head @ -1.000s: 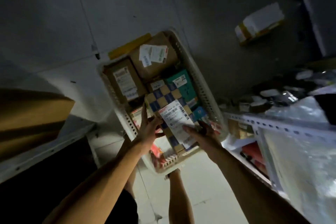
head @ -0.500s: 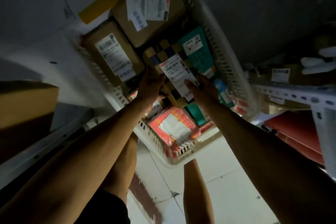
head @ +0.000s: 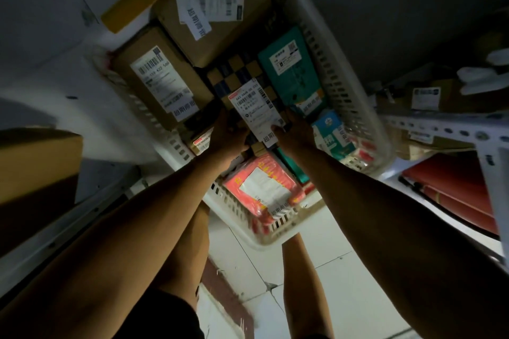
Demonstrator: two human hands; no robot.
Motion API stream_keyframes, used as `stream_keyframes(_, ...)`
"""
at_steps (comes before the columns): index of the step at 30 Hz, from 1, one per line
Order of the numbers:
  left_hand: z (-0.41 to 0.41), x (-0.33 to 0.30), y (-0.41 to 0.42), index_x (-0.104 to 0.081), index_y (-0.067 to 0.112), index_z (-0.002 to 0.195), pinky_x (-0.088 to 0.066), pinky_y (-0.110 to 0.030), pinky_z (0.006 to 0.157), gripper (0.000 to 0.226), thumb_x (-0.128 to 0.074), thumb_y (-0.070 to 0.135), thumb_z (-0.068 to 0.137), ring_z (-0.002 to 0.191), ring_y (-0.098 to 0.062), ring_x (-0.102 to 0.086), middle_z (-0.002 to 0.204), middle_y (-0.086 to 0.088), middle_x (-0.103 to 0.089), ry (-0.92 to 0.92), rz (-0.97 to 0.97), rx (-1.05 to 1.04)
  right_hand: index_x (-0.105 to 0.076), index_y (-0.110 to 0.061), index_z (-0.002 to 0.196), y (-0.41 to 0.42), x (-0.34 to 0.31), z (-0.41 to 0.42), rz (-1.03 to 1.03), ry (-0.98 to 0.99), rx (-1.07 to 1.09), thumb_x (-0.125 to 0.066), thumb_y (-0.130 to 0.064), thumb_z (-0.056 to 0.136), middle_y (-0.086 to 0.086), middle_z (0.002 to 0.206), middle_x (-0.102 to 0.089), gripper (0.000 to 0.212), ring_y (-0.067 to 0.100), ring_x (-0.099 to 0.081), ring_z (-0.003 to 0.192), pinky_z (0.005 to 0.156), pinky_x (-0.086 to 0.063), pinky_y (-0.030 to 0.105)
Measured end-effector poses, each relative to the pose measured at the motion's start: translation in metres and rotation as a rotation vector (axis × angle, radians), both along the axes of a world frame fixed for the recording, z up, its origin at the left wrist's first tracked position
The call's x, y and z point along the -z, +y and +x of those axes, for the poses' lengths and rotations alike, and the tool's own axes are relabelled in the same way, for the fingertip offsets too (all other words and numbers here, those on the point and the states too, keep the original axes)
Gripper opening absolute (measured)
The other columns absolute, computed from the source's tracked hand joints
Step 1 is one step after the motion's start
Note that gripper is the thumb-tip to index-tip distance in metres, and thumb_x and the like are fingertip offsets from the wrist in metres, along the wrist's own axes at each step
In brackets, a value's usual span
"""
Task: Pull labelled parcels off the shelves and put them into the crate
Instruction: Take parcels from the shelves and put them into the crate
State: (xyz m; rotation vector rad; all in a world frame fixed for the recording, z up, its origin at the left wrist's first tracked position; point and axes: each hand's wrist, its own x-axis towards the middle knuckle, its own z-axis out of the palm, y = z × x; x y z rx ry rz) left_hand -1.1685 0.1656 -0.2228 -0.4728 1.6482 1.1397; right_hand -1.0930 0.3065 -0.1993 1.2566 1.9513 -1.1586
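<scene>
Inside crate (head: 334, 82): 2 hands (head: 230, 136), 1 checkered pkg (head: 242, 70)

One white slatted crate (head: 334, 69) holds at least seven labelled parcels: two brown cardboard boxes (head: 162, 82) (head: 217, 8), one blue-and-tan chequered box (head: 242, 71), two teal packets (head: 294, 63) (head: 292, 168), one blue-and-white packet (head: 330, 132) and one red padded bag (head: 261, 184). Two hands are in it, the left hand (head: 230, 135) and the right hand (head: 294, 133). Outside it are one large brown carton (head: 35, 173) at the left and one metal shelf rail (head: 440, 126) at the right; items on the shelves there are too dim to count.
</scene>
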Motion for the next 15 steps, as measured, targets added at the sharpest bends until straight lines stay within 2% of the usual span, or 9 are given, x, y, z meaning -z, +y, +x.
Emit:
stream_keyframes(3, 0.002, 0.003, 0.0, -0.03, 0.023, 0.154, -0.058, -0.05, 0.089, 0.07, -0.067, 0.011, 0.095, 0.127, -0.027, -0.057, 0.141, -0.008, -0.056, -0.004, -0.029, -0.007, -0.038, -0.013, 0.153, -0.003, 0.002, 0.002, -0.008, -0.007, 0.013, -0.062, -0.012, 0.099, 0.01, 0.148, -0.053, 0.059, 0.027, -0.054, 0.133, 0.11, -0.044, 0.035)
stream_keyframes(5, 0.003, 0.005, -0.001, -0.035, 0.021, 0.151, -0.061, -0.045, 0.081, 0.064, -0.066, 0.012, 0.096, 0.127, -0.029, -0.057, 0.142, -0.009, -0.055, 0.002, -0.036, 0.011, -0.035, -0.016, 0.155, -0.001, 0.002, 0.003, 0.004, -0.018, -0.01, -0.058, -0.007, 0.1, 0.01, 0.15, -0.051, 0.061, 0.028, -0.051, 0.135, 0.11, -0.042, 0.033)
stream_keyframes(8, 0.006, 0.0, 0.0, -0.043, 0.018, 0.145, -0.061, -0.039, 0.081, 0.048, -0.057, 0.008, 0.1, 0.121, -0.024, -0.058, 0.137, -0.008, -0.057, 0.035, -0.023, 0.052, -0.032, -0.02, 0.156, 0.0, -0.002, 0.007, 0.042, -0.046, -0.026, -0.055, -0.002, 0.099, 0.011, 0.148, -0.051, 0.064, 0.029, -0.051, 0.134, 0.103, -0.045, 0.03)
stream_keyframes(10, 0.008, -0.002, 0.0, -0.043, 0.021, 0.146, -0.062, -0.033, 0.077, 0.046, -0.05, 0.007, 0.103, 0.118, -0.024, -0.059, 0.131, -0.005, -0.058, 0.054, 0.0, 0.067, -0.03, -0.021, 0.157, 0.002, -0.006, 0.012, 0.059, -0.022, -0.002, -0.053, -0.002, 0.1, 0.012, 0.146, -0.052, 0.065, 0.028, -0.052, 0.132, 0.098, -0.047, 0.027)
stream_keyframes(12, 0.012, -0.009, -0.001, -0.041, 0.023, 0.147, -0.062, -0.03, 0.073, 0.048, -0.047, 0.006, 0.103, 0.114, -0.022, -0.059, 0.127, -0.001, -0.058, 0.07, 0.003, 0.078, -0.033, -0.021, 0.156, 0.001, -0.014, 0.016, 0.069, 0.014, -0.002, -0.052, -0.006, 0.101, 0.011, 0.147, -0.052, 0.06, 0.027, -0.051, 0.133, 0.099, -0.045, 0.027)
stream_keyframes(14, 0.014, -0.022, -0.003, -0.042, 0.023, 0.147, -0.063, -0.038, 0.079, 0.052, -0.049, 0.0, 0.1, 0.115, -0.024, -0.06, 0.13, -0.005, -0.06, 0.082, -0.036, 0.084, -0.039, -0.02, 0.153, -0.001, -0.025, 0.021, 0.079, 0.037, -0.028, -0.054, -0.013, 0.102, 0.01, 0.147, -0.052, 0.053, 0.028, -0.049, 0.134, 0.105, -0.043, 0.031)
stream_keyframes(15, 0.016, -0.03, -0.003, -0.043, 0.021, 0.146, -0.062, -0.043, 0.081, 0.054, -0.05, -0.003, 0.098, 0.115, -0.026, -0.061, 0.13, -0.008, -0.06, 0.084, -0.055, 0.069, -0.043, -0.02, 0.15, -0.001, -0.034, 0.023, 0.088, 0.036, -0.04, -0.055, -0.016, 0.102, 0.01, 0.144, -0.054, 0.05, 0.028, -0.052, 0.131, 0.102, -0.046, 0.032)
